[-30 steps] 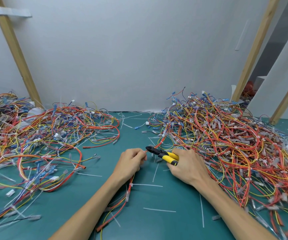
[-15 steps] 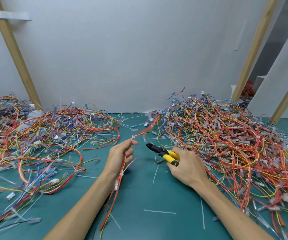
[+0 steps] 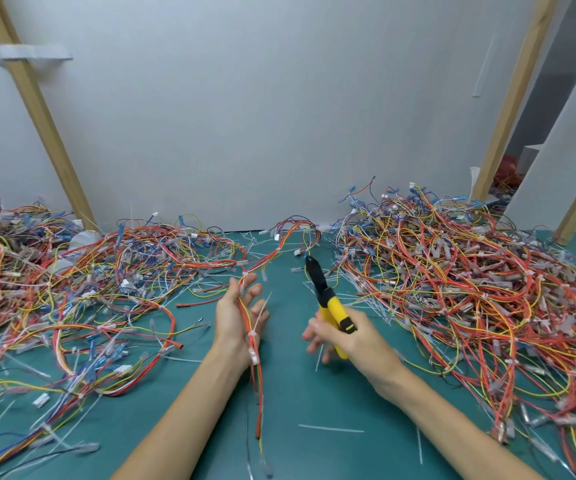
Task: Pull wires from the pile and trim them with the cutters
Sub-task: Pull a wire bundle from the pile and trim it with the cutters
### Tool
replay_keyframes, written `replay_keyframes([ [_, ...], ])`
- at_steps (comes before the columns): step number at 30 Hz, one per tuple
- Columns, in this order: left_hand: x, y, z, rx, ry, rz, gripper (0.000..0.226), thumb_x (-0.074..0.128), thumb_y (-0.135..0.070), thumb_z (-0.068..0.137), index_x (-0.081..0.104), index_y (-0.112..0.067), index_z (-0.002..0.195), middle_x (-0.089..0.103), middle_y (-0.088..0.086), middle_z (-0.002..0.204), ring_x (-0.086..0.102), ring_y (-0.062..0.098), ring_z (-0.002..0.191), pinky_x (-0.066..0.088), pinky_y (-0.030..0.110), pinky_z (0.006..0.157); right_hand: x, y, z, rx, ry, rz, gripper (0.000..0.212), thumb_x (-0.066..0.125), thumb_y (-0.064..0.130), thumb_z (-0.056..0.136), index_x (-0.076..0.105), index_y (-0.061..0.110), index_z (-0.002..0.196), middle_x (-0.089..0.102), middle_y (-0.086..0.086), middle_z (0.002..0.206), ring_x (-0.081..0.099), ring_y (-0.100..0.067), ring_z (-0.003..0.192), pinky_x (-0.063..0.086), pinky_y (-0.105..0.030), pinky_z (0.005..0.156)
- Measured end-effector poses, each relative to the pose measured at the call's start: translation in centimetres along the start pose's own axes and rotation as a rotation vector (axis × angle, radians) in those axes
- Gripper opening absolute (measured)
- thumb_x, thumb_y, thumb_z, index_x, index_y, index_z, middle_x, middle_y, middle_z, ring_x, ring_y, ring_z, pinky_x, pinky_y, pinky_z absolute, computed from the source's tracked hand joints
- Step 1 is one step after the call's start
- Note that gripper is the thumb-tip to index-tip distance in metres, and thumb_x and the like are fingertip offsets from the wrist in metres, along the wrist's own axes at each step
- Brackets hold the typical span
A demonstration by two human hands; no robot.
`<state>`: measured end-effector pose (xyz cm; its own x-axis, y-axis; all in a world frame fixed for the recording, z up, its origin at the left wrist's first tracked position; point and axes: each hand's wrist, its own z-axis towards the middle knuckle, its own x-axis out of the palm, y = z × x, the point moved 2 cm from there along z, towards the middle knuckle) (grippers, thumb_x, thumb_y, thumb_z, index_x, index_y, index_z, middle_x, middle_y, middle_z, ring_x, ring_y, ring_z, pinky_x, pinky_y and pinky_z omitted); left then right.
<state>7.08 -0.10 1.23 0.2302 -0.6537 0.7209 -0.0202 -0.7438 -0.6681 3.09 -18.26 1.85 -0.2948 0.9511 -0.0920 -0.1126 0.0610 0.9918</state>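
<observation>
Between the two heaps, over the bare green counter [image 3: 314, 393], your left grip [image 3: 239, 317] is up with its fingers spread loose, and a bundle [image 3: 257, 375] of red and yellow wires lies along the palm. Its near end hangs down toward you. Its far end runs on to a loop of strands by the wall, at the edge of the right pile [image 3: 452, 289]. Nothing I can see pins it, so close thumb and fingers round it before you cut, just below the white tie [image 3: 252, 333] that sits at the heel of the palm with its tail sticking up.

Your right grip [image 3: 345, 341] is wrapped round the yellow handles of the cutters [image 3: 328, 303], though the fingers look slack and blurred. The black nose points away from you, apart from the bundle, and seems closed. Firm that hold, let the handles spring apart, and bring the nose across to the tie.

That tie is likely what wants trimming. Slide one blade under its band only, flat to the wires, so no insulation gets nicked. Keep your left fingertips clear of the nose. Draw the far end free of the pile first if it drags, since a taut bundle may jump when cut. Let the off-cut drop among the white bits [image 3: 330, 428] on the counter. The freed wires probably belong on the left heap [image 3: 89, 289].
</observation>
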Motion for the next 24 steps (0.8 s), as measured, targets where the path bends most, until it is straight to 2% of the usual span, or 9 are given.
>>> replay_keyframes([
  [3, 0.0, 0.1, 0.4, 0.014, -0.028, 0.034, 0.035, 0.034, -0.039, 0.104, 0.058, -0.017, 0.089, 0.055, -0.007, 0.057, 0.038, 0.007, 0.036, 0.031, 0.015, 0.035, 1.6, -0.4, -0.5, 0.052, 0.081, 0.044, 0.018, 0.068, 0.016, 0.092, 0.052, 0.011, 0.085, 0.074, -0.012, 0.09, 0.072, -0.024, 0.076, 0.047, -0.024, 0.054],
  [7, 0.7, 0.4, 0.7, 0.03, -0.053, 0.07, 0.035, 0.033, -0.039, 0.104, 0.056, -0.017, 0.089, 0.056, -0.005, 0.06, 0.038, 0.008, 0.038, 0.028, 0.017, 0.037, 2.9, -0.7, -1.0, 0.08, 0.065, -0.017, 0.031, 0.073, 0.035, 0.075, 0.054, 0.012, 0.085, 0.073, -0.017, 0.095, 0.074, -0.024, 0.08, 0.042, -0.023, 0.053],
  [9, 1.5, 0.6, 0.9, 0.05, -0.061, 0.074, 0.036, 0.033, -0.039, 0.104, 0.056, -0.018, 0.088, 0.055, -0.005, 0.06, 0.036, 0.007, 0.037, 0.027, 0.018, 0.039, 2.8, -0.7, -0.9, 0.099, 0.048, 0.039, 0.039, 0.074, 0.031, 0.073, 0.055, 0.004, 0.094, 0.075, -0.008, 0.095, 0.073, -0.021, 0.077, 0.039, -0.021, 0.05],
  [12, 2.9, 1.1, 1.1, 0.119, -0.051, 0.131, 0.038, 0.029, -0.04, 0.105, 0.056, -0.018, 0.092, 0.05, -0.004, 0.062, 0.033, 0.005, 0.035, 0.025, 0.017, 0.038, 2.2, -0.3, -0.8, 0.106, 0.045, 0.188, 0.032, 0.074, 0.015, 0.074, 0.049, 0.009, 0.092, 0.076, -0.004, 0.093, 0.07, -0.018, 0.067, 0.04, -0.021, 0.048],
  [14, 3.4, 1.5, 1.4, 0.165, -0.057, 0.219, 0.041, 0.025, -0.043, 0.106, 0.056, -0.016, 0.102, 0.048, -0.002, 0.066, 0.034, 0.005, 0.037, 0.026, 0.017, 0.038, 1.8, 0.0, -0.7, 0.105, 0.03, 0.265, 0.03, 0.072, -0.001, 0.08, 0.046, 0.011, 0.091, 0.076, -0.007, 0.092, 0.068, -0.017, 0.065, 0.04, -0.021, 0.047],
  [16, 3.6, 2.1, 1.6, 0.188, -0.039, 0.331, 0.048, 0.021, -0.048, 0.105, 0.055, -0.016, 0.114, 0.049, -0.001, 0.07, 0.037, 0.007, 0.041, 0.029, 0.018, 0.038, 1.6, 0.0, -0.6, 0.127, -0.005, 0.308, 0.031, 0.068, -0.008, 0.082, 0.046, 0.012, 0.091, 0.075, -0.007, 0.089, 0.066, -0.015, 0.063, 0.041, -0.021, 0.047],
  [21, 3.2, 3.2, 1.6, 0.123, 0.119, 0.639, 0.051, 0.017, -0.053, 0.101, 0.049, -0.021, 0.124, 0.059, 0.002, 0.08, 0.049, 0.011, 0.053, 0.038, 0.02, 0.041, 1.3, -0.2, -0.3, 0.145, -0.059, 0.353, 0.032, 0.066, -0.01, 0.082, 0.047, 0.014, 0.093, 0.071, -0.003, 0.078, 0.063, -0.013, 0.06, 0.04, -0.021, 0.047],
  [24, 2.6, 3.5, 1.2, 0.127, 0.192, 0.904, 0.048, 0.018, -0.052, 0.101, 0.05, -0.021, 0.121, 0.063, 0.003, 0.088, 0.055, 0.015, 0.064, 0.046, 0.024, 0.056, 1.2, -0.2, -0.3, 0.152, -0.069, 0.408, 0.031, 0.064, -0.011, 0.083, 0.048, 0.014, 0.091, 0.071, -0.006, 0.08, 0.066, -0.017, 0.062, 0.04, -0.021, 0.046],
])
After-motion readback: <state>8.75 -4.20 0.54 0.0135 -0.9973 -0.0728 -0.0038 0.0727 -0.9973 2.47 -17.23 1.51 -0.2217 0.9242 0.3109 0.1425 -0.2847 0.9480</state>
